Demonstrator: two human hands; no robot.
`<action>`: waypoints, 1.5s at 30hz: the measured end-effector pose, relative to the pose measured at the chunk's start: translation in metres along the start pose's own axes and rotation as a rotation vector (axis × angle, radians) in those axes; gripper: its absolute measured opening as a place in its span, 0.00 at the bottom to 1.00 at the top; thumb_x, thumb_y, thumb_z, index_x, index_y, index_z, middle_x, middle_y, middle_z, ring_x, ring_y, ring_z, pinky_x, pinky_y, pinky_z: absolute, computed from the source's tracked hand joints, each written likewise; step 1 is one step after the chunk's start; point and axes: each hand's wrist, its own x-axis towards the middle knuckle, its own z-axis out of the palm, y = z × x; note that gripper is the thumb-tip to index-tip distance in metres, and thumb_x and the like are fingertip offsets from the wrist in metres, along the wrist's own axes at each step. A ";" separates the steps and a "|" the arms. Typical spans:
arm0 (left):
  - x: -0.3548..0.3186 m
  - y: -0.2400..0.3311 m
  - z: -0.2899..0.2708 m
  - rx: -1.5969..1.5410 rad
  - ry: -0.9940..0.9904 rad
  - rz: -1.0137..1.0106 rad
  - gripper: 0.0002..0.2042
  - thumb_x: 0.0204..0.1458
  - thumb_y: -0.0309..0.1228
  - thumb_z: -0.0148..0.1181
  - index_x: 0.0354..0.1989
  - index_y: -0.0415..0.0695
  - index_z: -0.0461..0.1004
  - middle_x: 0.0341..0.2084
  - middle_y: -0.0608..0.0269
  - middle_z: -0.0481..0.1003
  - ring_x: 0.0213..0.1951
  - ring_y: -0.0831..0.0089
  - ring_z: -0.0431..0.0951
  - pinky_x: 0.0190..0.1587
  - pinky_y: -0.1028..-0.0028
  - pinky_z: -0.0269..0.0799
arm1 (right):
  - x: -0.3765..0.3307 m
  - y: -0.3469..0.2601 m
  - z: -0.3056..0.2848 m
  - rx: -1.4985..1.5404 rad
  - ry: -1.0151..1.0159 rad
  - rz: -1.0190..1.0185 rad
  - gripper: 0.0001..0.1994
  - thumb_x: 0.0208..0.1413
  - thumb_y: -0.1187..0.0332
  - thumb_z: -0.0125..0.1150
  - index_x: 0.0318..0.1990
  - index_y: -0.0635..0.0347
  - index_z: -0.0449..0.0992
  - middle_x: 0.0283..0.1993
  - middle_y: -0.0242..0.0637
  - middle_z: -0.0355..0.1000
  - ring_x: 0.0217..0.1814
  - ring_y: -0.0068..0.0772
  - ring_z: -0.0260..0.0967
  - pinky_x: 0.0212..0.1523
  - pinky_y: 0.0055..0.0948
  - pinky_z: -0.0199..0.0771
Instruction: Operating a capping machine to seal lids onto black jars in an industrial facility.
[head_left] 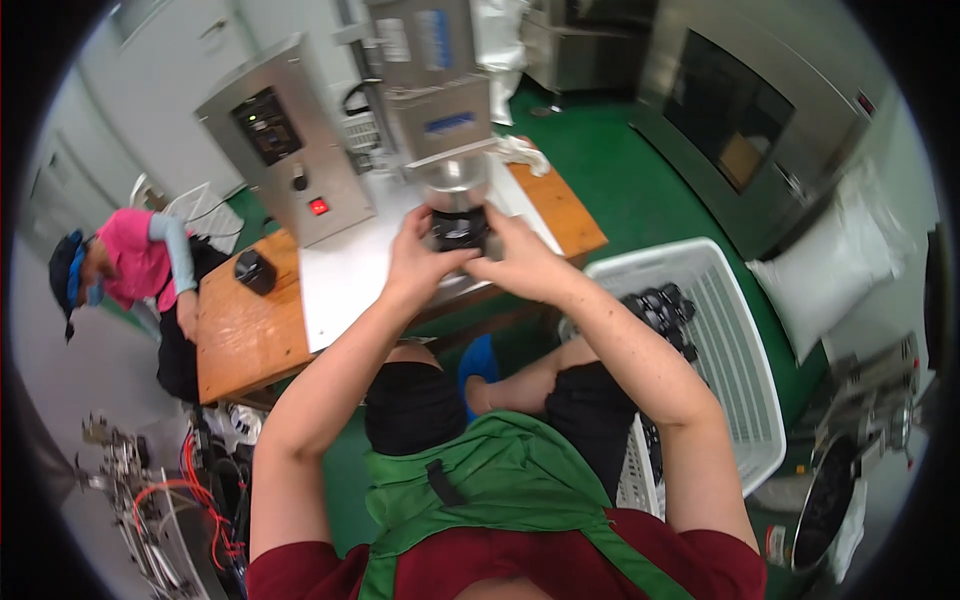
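Directly under the round metal head (pixel 458 180) of a bench machine stands a small black container (pixel 460 230). My left hand (pixel 418 257) curls around its left side, and my right hand (pixel 518 258) closes on its right side. Both thumbs nearly meet at the front, low on the container. The fingers behind it are hidden. A white board (pixel 345 285) lies under the machine on a wooden table, and a second black container (pixel 255 271) sits on the wood to the left.
A steel control box (pixel 290 150) with a lit red switch stands left of the machine. Beside my right arm is a white plastic basket (pixel 745 370) holding several black containers (pixel 662 308). A co-worker in pink (pixel 135 255) bends at the table's left end. A large steel cabinet (pixel 750 110) stands far right.
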 end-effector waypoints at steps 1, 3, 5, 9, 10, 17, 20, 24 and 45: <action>-0.019 0.003 0.000 -0.027 -0.015 0.017 0.44 0.34 0.24 0.77 0.62 0.33 0.58 0.54 0.50 0.72 0.54 0.65 0.74 0.58 0.68 0.69 | -0.017 -0.009 -0.001 0.115 0.025 -0.038 0.37 0.42 0.52 0.68 0.55 0.70 0.65 0.41 0.57 0.76 0.50 0.58 0.73 0.50 0.43 0.73; -0.061 0.010 0.001 -0.099 -0.100 0.008 0.45 0.35 0.22 0.76 0.64 0.35 0.56 0.54 0.51 0.72 0.54 0.65 0.74 0.59 0.69 0.69 | -0.054 -0.026 -0.001 -0.054 0.082 -0.016 0.42 0.46 0.52 0.70 0.62 0.73 0.60 0.53 0.58 0.72 0.54 0.53 0.73 0.53 0.39 0.72; -0.096 0.018 0.002 -0.152 -0.219 -0.021 0.45 0.36 0.20 0.75 0.65 0.36 0.54 0.54 0.51 0.72 0.55 0.66 0.74 0.59 0.68 0.69 | -0.082 -0.036 0.002 -0.133 0.016 0.005 0.39 0.47 0.52 0.70 0.58 0.72 0.61 0.49 0.58 0.71 0.51 0.58 0.72 0.51 0.43 0.73; -0.129 0.024 0.020 -0.058 -0.460 -0.133 0.46 0.36 0.19 0.75 0.66 0.37 0.53 0.56 0.51 0.70 0.58 0.66 0.71 0.62 0.67 0.66 | -0.141 -0.040 0.002 -0.175 -0.090 0.148 0.41 0.45 0.52 0.73 0.59 0.70 0.60 0.47 0.59 0.71 0.47 0.61 0.73 0.47 0.45 0.75; -0.133 0.025 0.032 -0.069 -0.517 -0.135 0.47 0.36 0.20 0.76 0.66 0.37 0.51 0.58 0.50 0.69 0.59 0.65 0.70 0.62 0.67 0.66 | -0.153 -0.035 -0.004 -0.157 -0.030 0.088 0.41 0.45 0.52 0.73 0.59 0.70 0.60 0.47 0.59 0.71 0.47 0.61 0.73 0.47 0.45 0.75; -0.126 0.031 0.075 0.269 -0.513 0.355 0.53 0.42 0.26 0.74 0.73 0.42 0.40 0.70 0.49 0.52 0.69 0.56 0.55 0.67 0.61 0.59 | -0.223 0.055 -0.089 -0.233 0.375 0.514 0.38 0.46 0.54 0.73 0.57 0.74 0.63 0.48 0.62 0.72 0.52 0.59 0.73 0.53 0.43 0.73; -0.125 0.023 0.041 0.087 -0.483 0.181 0.45 0.45 0.21 0.69 0.71 0.42 0.48 0.70 0.52 0.53 0.70 0.60 0.55 0.65 0.60 0.60 | -0.237 0.140 -0.101 -0.371 0.444 0.779 0.40 0.46 0.52 0.73 0.56 0.78 0.63 0.47 0.66 0.73 0.51 0.60 0.74 0.52 0.45 0.74; -0.144 0.003 -0.023 0.112 -0.224 0.108 0.35 0.51 0.19 0.59 0.69 0.40 0.53 0.66 0.48 0.61 0.67 0.60 0.61 0.63 0.62 0.63 | -0.263 0.240 -0.059 -0.357 0.331 1.050 0.43 0.44 0.53 0.76 0.58 0.79 0.61 0.49 0.65 0.72 0.53 0.60 0.72 0.54 0.43 0.73; -0.044 -0.115 -0.256 0.809 0.762 -0.004 0.52 0.39 0.35 0.75 0.70 0.38 0.45 0.69 0.41 0.48 0.68 0.47 0.51 0.65 0.57 0.58 | -0.344 0.336 -0.033 0.078 0.410 0.976 0.30 0.59 0.77 0.54 0.68 0.68 0.53 0.59 0.52 0.68 0.53 0.37 0.72 0.49 0.30 0.75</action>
